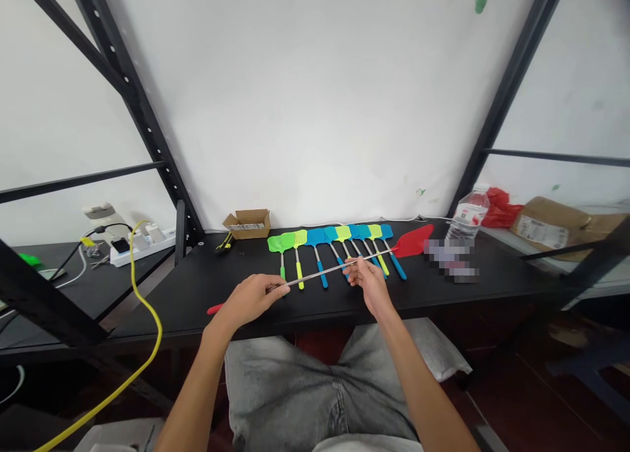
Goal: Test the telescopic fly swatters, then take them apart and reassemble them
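Note:
A red fly swatter (415, 241) with a long metal rod is held level above the black table. My left hand (253, 299) is closed on the rod near the red handle, which sticks out past it to the left. Farther along, my right hand (368, 281) pinches the same rod, with the red head beyond it at the right. Behind the rod lies a row of several fly swatters, among them a green one (281, 243), a yellow one (300, 239) and a blue one (315, 236). Their heads overlap and their handles point toward me.
A small open cardboard box (249, 224) and a black-and-yellow tool (225, 243) lie at the back left. At the right stand a plastic bottle (468, 216) and a brown package (546, 226). A yellow cable (156, 327) hangs at the left, near a power strip (142, 247). Black shelf posts frame the table.

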Motion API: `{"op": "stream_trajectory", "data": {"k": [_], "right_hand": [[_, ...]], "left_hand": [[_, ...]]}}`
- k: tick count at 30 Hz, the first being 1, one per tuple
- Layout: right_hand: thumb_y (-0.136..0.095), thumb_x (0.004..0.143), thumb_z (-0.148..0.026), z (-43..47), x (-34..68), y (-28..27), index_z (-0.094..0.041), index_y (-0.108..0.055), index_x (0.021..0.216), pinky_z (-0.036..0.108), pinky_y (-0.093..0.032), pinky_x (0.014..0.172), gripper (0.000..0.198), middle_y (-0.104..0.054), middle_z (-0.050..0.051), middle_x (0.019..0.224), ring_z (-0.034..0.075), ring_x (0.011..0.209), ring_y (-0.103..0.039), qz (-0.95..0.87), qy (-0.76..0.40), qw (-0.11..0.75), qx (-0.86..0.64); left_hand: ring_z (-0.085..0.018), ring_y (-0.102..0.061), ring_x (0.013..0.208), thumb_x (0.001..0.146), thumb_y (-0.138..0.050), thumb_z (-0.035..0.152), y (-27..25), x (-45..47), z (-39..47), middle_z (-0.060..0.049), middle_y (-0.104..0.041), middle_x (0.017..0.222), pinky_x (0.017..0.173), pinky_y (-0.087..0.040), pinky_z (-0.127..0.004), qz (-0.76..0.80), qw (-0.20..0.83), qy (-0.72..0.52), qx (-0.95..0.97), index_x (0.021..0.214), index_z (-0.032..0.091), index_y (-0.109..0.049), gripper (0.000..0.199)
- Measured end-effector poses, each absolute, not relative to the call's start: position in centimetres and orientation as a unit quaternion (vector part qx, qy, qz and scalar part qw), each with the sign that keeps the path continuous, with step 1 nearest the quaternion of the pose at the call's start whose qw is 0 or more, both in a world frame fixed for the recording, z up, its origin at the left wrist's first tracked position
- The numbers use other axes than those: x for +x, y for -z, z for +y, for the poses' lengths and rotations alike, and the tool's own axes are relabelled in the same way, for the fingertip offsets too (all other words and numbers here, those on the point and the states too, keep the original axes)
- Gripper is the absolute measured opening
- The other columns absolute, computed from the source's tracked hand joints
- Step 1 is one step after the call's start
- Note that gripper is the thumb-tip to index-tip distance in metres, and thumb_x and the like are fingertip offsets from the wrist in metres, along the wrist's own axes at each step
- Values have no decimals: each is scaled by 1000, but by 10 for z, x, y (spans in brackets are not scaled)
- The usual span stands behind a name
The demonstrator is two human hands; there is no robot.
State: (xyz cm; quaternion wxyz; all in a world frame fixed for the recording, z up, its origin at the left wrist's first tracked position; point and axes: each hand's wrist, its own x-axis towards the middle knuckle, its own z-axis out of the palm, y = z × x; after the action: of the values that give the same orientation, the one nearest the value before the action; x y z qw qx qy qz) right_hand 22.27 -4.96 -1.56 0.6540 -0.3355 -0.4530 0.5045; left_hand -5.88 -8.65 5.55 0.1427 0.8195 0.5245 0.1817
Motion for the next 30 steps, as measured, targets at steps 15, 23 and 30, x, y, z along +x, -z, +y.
{"op": "stream_trajectory", "data": {"k": [15,23,30], "right_hand": [[-65,81,-50,-58,223,10,-20,-76,87,29,-42,62,32,-72,7,79,16,68,-58,-607,-501,524,-326],[-63,83,-53,-54,224,15,-18,-77,84,29,-41,59,37,-72,9,77,17,66,-58,-573,-496,558,-338],[-64,83,-51,-53,223,18,-17,-76,80,28,-40,57,37,-71,9,75,15,63,-57,-535,-497,591,-343]], "left_hand": [[-16,-56,66,96,-32,51,-38,-1,-94,-2,-65,72,62,-32,-24,482,88,-217,844,89,23,-69,47],[-14,-51,60,97,-30,54,-41,-2,-93,-1,-62,68,59,-27,-24,473,86,-215,850,81,21,-66,51],[-12,-42,56,96,-31,54,-41,-6,-90,0,-54,62,56,-26,-23,459,104,-224,854,76,20,-64,52]]}}
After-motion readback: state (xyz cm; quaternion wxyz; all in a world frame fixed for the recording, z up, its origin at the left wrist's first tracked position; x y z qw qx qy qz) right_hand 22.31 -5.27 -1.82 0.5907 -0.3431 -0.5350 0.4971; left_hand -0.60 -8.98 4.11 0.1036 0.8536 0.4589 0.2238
